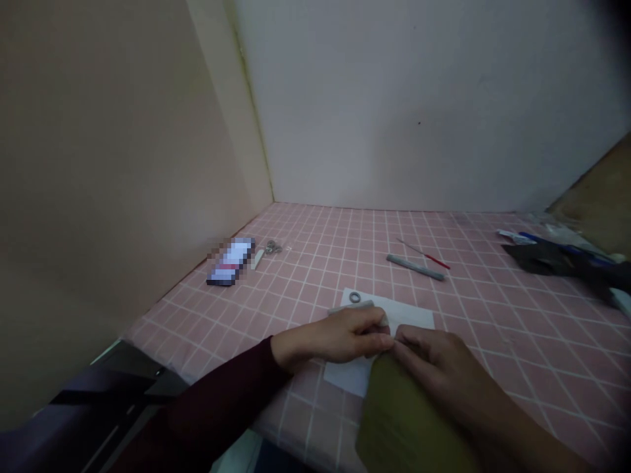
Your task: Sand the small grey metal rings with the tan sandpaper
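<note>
My left hand (352,335) is closed, its thumb and forefinger pinching at the top edge of a flat olive-green packet (394,420) with faint print on it. My right hand (438,358) grips the same top edge, with fingertips almost touching those of my left. The packet hangs tilted toward me over the table's front edge. Beneath my hands lies a sheet of white paper (345,378). On it sit a small grey ring (355,297) and a grey stick (345,307), which my left hand partly covers.
Beyond the paper, a grey rod (415,267) lies beside a thin red-handled tool (428,257). A phone (231,261), a white strip (257,259) and a small metal item (271,247) are at left. Dark cloth-like items (537,258) lie at right. Walls bound the pink checked table (315,249).
</note>
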The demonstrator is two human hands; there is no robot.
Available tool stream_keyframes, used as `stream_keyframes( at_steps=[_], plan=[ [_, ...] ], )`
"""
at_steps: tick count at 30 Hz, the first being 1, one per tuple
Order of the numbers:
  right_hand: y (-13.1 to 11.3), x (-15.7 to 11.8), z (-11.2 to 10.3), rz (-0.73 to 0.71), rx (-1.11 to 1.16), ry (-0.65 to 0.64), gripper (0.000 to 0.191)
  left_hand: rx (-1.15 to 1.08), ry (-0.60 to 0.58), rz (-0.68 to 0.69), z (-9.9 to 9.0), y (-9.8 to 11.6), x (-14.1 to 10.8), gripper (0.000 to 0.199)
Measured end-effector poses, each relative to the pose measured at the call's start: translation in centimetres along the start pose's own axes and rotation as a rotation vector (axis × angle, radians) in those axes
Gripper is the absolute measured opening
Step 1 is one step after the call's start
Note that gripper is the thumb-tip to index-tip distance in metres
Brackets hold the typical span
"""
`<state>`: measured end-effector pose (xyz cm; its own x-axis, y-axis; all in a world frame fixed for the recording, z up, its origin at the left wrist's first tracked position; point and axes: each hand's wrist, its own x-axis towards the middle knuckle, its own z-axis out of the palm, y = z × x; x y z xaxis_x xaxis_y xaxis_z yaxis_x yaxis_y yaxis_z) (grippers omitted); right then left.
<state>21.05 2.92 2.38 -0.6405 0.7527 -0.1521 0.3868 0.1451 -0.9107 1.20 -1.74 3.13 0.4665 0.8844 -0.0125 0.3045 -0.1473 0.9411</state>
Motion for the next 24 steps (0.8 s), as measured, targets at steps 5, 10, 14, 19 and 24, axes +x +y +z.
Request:
stream_keyframes(
  at_steps=[5, 10, 14, 19, 24],
  plan=[
    [0.23, 0.06, -0.5, 0.179, 0.356, -0.308, 0.041, -0.106, 0.035, 0.11, 0.33, 0.54, -0.23, 0.015],
    [0.19, -0.18, -0.37, 0.084, 0.179, -0.16, 0.041, -0.078, 0.025, 0.061, 0.24, 0.07, -0.02, 0.018],
    [0.06, -0.17, -0.23, 0.001, 0.039, -0.038, 0.041, -0.167, -0.024, 0.019, 0.28, -0.25, 0.14, 0.021],
    [0.45, 0.16, -0.57, 0.228, 0.39, -0.338, 0.044, -0.186, 0.057, 0.111, 0.57, 0.54, -0.12, 0.016],
    [0.29, -0.22, -0.19, -0.028, -0.012, -0.006, 0.042, -0.116, 0.007, -0.008, 0.25, -0.22, 0.13, 0.023]
  ],
)
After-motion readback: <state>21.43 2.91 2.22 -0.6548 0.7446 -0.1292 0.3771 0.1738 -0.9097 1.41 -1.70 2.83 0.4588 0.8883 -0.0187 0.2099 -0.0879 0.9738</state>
